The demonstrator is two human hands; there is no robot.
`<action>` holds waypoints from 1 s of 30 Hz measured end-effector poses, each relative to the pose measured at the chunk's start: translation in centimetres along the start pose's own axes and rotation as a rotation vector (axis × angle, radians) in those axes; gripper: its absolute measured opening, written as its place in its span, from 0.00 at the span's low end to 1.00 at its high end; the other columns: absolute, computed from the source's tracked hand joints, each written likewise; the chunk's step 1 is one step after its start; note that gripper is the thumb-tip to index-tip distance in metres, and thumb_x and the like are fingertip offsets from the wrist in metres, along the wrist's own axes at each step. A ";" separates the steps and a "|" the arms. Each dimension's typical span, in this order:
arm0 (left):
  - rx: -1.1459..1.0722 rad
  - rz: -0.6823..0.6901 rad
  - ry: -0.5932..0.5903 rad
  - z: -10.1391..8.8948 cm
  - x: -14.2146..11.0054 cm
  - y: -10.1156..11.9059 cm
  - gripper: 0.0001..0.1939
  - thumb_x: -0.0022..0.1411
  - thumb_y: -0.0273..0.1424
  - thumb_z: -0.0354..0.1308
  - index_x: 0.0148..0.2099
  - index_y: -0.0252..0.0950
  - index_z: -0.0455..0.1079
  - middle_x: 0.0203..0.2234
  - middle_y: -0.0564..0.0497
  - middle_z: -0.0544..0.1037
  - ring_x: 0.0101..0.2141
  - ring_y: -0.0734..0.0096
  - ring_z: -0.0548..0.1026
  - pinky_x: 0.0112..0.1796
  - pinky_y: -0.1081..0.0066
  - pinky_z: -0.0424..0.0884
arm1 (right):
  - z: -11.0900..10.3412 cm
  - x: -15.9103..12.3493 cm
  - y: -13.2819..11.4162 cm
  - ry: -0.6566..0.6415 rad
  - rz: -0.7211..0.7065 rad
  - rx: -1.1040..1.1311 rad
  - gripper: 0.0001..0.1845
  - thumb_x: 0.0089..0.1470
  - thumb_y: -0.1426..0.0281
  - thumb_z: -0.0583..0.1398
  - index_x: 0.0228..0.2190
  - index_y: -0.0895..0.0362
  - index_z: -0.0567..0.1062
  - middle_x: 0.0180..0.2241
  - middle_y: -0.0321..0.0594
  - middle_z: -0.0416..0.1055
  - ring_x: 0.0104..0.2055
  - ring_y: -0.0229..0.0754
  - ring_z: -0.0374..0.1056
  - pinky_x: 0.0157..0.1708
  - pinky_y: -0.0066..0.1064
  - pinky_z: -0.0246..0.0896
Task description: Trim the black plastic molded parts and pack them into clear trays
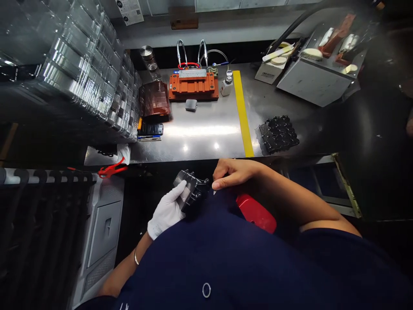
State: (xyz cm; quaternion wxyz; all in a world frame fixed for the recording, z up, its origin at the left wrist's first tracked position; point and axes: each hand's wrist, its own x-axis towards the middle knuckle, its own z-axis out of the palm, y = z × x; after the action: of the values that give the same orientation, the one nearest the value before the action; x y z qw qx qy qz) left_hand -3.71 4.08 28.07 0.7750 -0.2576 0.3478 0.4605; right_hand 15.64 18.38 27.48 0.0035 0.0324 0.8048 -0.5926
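Observation:
My left hand (167, 212), in a white glove, is closed around a black molded plastic part (189, 187) in front of my body. The part has a smooth panel and small arms and clips that stick out to the right. Just right of it, my bare right hand (232, 173) is closed in a pinch. A small pale pointed tip (214, 192) pokes out below its thumb; the rest of that tool is hidden in the fingers. I see a gap between the right hand and the part.
On the metal bench (206, 142) stand an orange fixture (193, 88), a small white bottle (226, 86) and a stack of black parts (279, 134). Clear plastic trays (93, 64) pile up at left. Red-handled cutters (111, 169) lie by the bench edge. A red object (256, 214) sits below my right forearm.

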 end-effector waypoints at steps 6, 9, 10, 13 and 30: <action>-0.020 0.070 0.038 0.4 -0.1 0.5 0.17 0.69 0.28 0.45 0.54 0.28 0.70 0.34 0.45 0.82 0.36 0.68 0.81 0.43 0.70 0.76 | 0.4 0.9 -1.0 0.402 -0.098 -0.332 0.22 0.62 0.59 0.54 0.24 0.61 0.73 0.20 0.35 0.64 0.23 0.30 0.58 0.25 0.24 0.49; -0.005 0.060 0.017 0.1 0.0 0.6 0.18 0.69 0.28 0.45 0.55 0.28 0.68 0.36 0.44 0.81 0.36 0.67 0.81 0.42 0.71 0.77 | 0.6 1.2 -1.1 0.452 -0.099 -0.492 0.22 0.61 0.59 0.55 0.22 0.60 0.73 0.19 0.35 0.63 0.22 0.31 0.57 0.24 0.25 0.47; -0.008 0.064 0.009 -0.1 0.0 0.5 0.18 0.69 0.28 0.45 0.55 0.28 0.68 0.36 0.44 0.81 0.36 0.68 0.81 0.42 0.71 0.77 | 0.6 1.2 -1.0 0.442 -0.092 -0.512 0.22 0.61 0.59 0.55 0.22 0.59 0.73 0.19 0.35 0.63 0.22 0.31 0.57 0.24 0.26 0.47; -0.007 0.067 0.001 -0.4 0.0 0.2 0.17 0.69 0.28 0.45 0.53 0.28 0.70 0.34 0.45 0.82 0.35 0.69 0.81 0.42 0.71 0.77 | 0.6 0.9 -1.0 0.374 -0.074 -0.494 0.23 0.62 0.59 0.54 0.21 0.59 0.72 0.19 0.35 0.64 0.22 0.31 0.58 0.25 0.26 0.47; -0.153 0.174 -0.113 -1.2 -0.3 1.1 0.28 0.72 0.27 0.35 0.32 0.34 0.76 0.26 0.51 0.82 0.27 0.78 0.80 0.33 0.80 0.77 | 3.9 2.3 0.4 0.772 0.161 0.317 0.30 0.55 0.47 0.55 0.22 0.61 0.77 0.18 0.33 0.60 0.24 0.33 0.58 0.27 0.27 0.56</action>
State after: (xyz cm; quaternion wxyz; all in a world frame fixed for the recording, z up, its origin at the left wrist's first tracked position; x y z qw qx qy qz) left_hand -5.13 3.53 27.45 0.7283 -0.2586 0.2885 0.5652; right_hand 13.23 14.87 25.79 -0.2568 0.3150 0.6410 -0.6512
